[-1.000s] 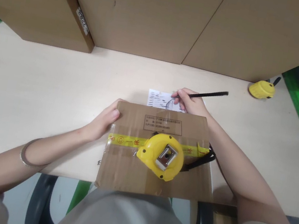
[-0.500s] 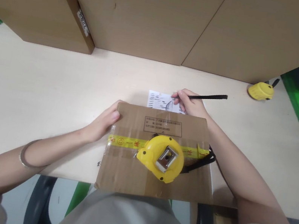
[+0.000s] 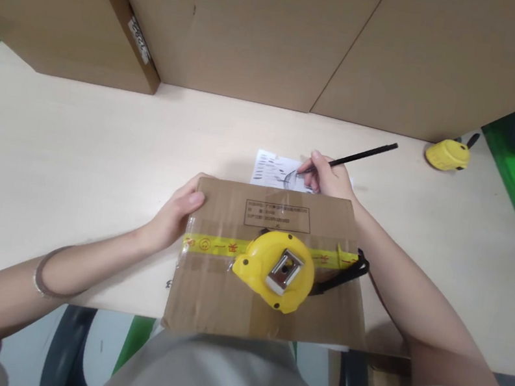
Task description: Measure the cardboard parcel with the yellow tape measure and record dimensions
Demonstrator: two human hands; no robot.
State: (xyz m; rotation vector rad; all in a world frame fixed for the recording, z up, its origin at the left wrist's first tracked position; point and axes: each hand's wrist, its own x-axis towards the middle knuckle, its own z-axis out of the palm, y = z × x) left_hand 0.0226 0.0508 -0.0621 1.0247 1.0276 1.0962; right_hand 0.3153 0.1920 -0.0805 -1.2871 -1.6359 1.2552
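Pen tilts steeper now, right fingers pinched around it, left fingers clasping box

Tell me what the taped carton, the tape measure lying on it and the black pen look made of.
Taped carton: apparently matte brown corrugated cardboard, judging by its faint ridges. Tape measure: probably smooth yellow plastic, from its moulded-looking shell; its belt clip shines like metal. Black pen: perhaps plastic, being slim and evenly dark, though metal is possible.
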